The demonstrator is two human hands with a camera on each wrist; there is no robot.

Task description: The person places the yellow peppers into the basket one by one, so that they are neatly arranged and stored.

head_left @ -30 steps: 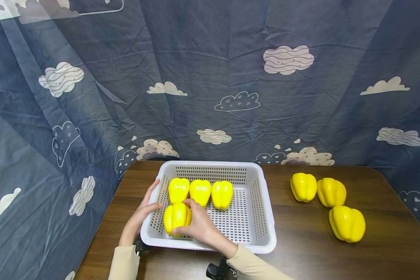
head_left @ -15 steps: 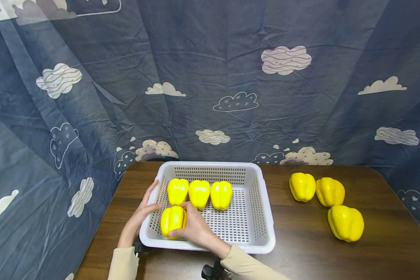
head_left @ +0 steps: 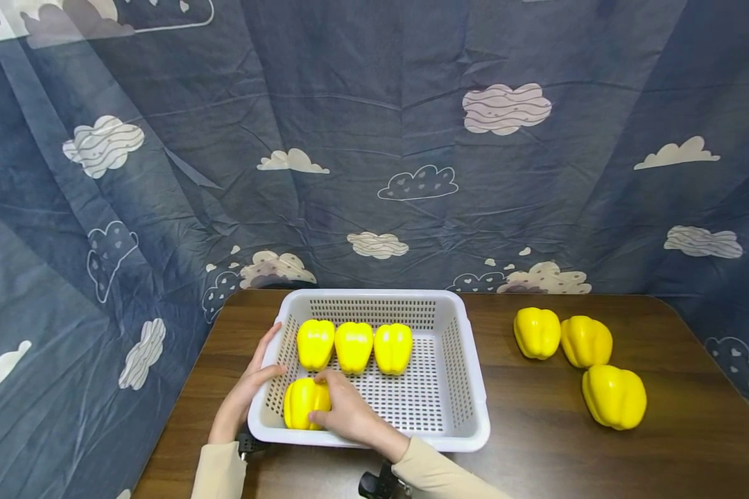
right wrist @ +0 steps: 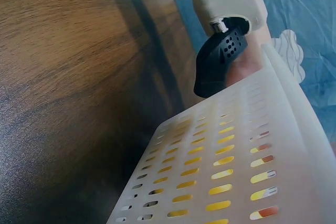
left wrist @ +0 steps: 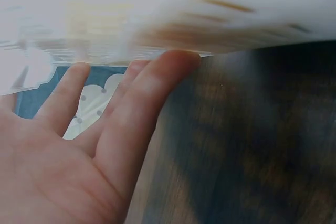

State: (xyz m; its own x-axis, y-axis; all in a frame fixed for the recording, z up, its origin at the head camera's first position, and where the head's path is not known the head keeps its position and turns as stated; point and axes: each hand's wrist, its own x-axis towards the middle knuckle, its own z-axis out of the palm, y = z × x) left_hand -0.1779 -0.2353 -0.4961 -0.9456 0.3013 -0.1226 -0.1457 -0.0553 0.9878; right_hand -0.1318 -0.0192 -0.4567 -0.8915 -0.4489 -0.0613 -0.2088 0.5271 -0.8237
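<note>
Right hand (head_left: 349, 414) at work, a yellow pepper (head_left: 298, 404) gripped between thumb and fingers inside the basket (head_left: 465, 360), its right side lost behind them; the right-wrist view catches yellow slivers through slots (right wrist: 224, 161). Left hand (head_left: 245, 389), fingers spread, touches the outer wall (left wrist: 105, 9), blurred above the fingertips.

The left hand (head_left: 245, 394) is held with its fingers extended and spread; the right hand (head_left: 347, 414) is angled leftward, fingers bent; both forearms (head_left: 446, 475) are covered by pale sleeves (head_left: 218, 470).
</note>
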